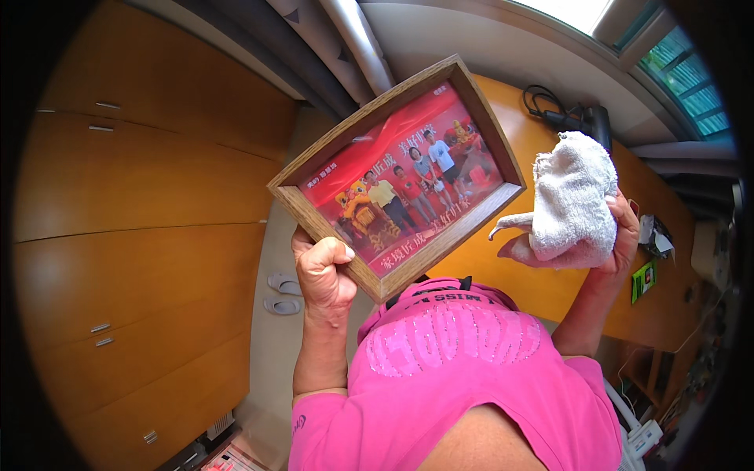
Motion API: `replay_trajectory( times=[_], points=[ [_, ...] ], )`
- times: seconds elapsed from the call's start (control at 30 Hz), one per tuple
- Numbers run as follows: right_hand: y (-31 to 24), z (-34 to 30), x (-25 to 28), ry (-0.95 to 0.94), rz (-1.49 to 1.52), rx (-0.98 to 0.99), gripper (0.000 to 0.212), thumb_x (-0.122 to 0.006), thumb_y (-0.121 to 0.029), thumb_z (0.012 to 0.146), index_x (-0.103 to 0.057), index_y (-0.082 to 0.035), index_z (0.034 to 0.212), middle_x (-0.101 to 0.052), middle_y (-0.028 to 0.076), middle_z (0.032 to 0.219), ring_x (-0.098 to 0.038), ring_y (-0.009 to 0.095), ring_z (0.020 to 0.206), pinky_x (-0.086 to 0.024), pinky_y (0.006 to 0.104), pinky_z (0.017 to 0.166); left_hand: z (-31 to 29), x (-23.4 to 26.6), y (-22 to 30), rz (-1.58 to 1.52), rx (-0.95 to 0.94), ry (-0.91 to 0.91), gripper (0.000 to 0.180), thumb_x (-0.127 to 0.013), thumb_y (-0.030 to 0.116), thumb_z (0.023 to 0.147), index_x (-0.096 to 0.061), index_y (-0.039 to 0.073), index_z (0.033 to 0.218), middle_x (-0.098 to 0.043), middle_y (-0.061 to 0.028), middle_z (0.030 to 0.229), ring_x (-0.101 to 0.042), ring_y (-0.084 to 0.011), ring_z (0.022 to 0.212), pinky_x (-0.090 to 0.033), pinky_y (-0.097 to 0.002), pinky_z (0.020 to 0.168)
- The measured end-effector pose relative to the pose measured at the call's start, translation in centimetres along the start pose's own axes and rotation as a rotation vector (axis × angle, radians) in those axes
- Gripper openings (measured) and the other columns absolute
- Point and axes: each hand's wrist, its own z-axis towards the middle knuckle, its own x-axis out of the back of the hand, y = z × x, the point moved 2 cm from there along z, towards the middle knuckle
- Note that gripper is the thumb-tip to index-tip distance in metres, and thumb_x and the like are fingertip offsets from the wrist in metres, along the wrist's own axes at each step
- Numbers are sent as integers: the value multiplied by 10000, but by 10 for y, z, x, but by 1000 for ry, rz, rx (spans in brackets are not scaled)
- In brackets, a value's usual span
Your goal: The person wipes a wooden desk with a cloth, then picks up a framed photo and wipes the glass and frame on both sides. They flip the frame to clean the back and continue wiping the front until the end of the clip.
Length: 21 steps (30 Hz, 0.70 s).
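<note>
My left hand [324,271] grips the lower left corner of a wooden picture frame [452,239], thumb on the front edge and the other fingers behind it. The frame is held up at a tilt in front of me. Behind its front lies a red group photo [408,180] of several people standing between lion-dance figures. To the right, my right hand [624,231] is closed round a bunched white cloth [573,200], which hides most of the fingers. A thin twisted end of the cloth points left toward the frame. Cloth and frame are apart.
Beyond the frame stands an orange-brown wooden desk [503,271], with a black device and cable [577,118] at its far side. A green packet [643,282] lies on its right part. Wooden cabinets [157,180] line the left, with grey slippers [283,294] on the floor beside them.
</note>
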Motion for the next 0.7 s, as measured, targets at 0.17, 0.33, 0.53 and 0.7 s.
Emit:
replay_trajectory(
  times=[0.17,0.33,0.53,0.7],
  points=[
    [1,-15,-23,12,-82,38,517,-502,31,702,-413,85,1208,-569,192,1080,-610,267,947,-505,387,859,3,-1,2,24,-15,-48,440,-431,-105,541,-560,-2,949,-573,-36,773,-523,-129,599,-444,-224,565],
    [7,-11,-30,-52,-19,-34,479,-483,39,718,-424,85,1191,-574,193,1068,-617,276,927,-507,386,857,3,4,1,35,-11,-73,385,-433,-93,529,-556,-2,883,-577,-47,761,-543,-144,624,-468,-237,606],
    [12,-3,-27,-92,20,-90,428,-476,42,752,-431,86,1176,-576,199,1053,-622,259,914,-518,378,833,0,-1,1,16,-31,-2,412,-428,-106,529,-549,15,904,-568,-35,767,-527,-136,616,-463,-231,597],
    [16,3,-19,-44,-8,-69,445,-476,50,743,-424,88,1183,-581,194,1036,-623,250,904,-520,373,830,3,5,-2,11,-18,-61,435,-425,-98,523,-561,11,921,-571,-32,778,-540,-147,651,-471,-241,636]
  ],
)
